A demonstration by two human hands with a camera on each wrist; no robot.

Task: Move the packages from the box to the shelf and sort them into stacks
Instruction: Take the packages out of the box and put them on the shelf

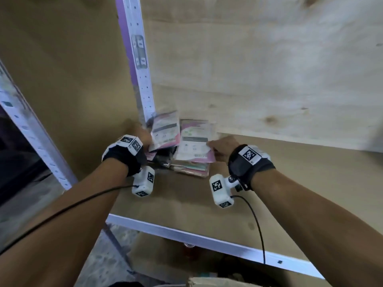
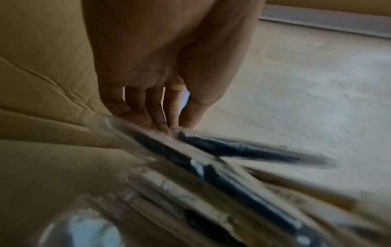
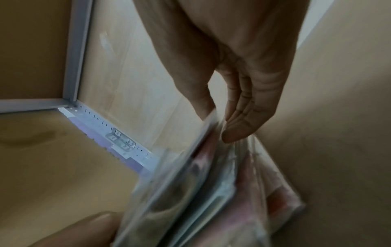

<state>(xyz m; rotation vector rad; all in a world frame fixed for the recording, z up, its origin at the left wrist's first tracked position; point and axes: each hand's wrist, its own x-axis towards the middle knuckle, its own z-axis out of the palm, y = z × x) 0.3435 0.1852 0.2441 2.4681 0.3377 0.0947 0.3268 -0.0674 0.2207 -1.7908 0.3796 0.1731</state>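
Observation:
Two piles of flat plastic-wrapped packages sit at the back left corner of the shelf board (image 1: 290, 183). The left pile (image 1: 164, 131) has pink-and-white packages tilted over dark ones. My left hand (image 1: 145, 138) holds its left edge, with fingers and thumb meeting on the blurred packages (image 2: 211, 167) in the left wrist view. The right pile (image 1: 194, 148) lies flatter. At its right side, my right hand (image 1: 217, 146) pinches the upper packages (image 3: 211, 175) between the thumb (image 3: 201, 100) and the fingers (image 3: 239, 127).
A white perforated upright (image 1: 143, 83) stands just behind the left pile. Plywood backs the shelf (image 1: 269, 69). The shelf's white front rail (image 1: 207, 241) runs below my wrists. A cardboard box edge (image 1: 207, 282) shows at the bottom, under the shelf.

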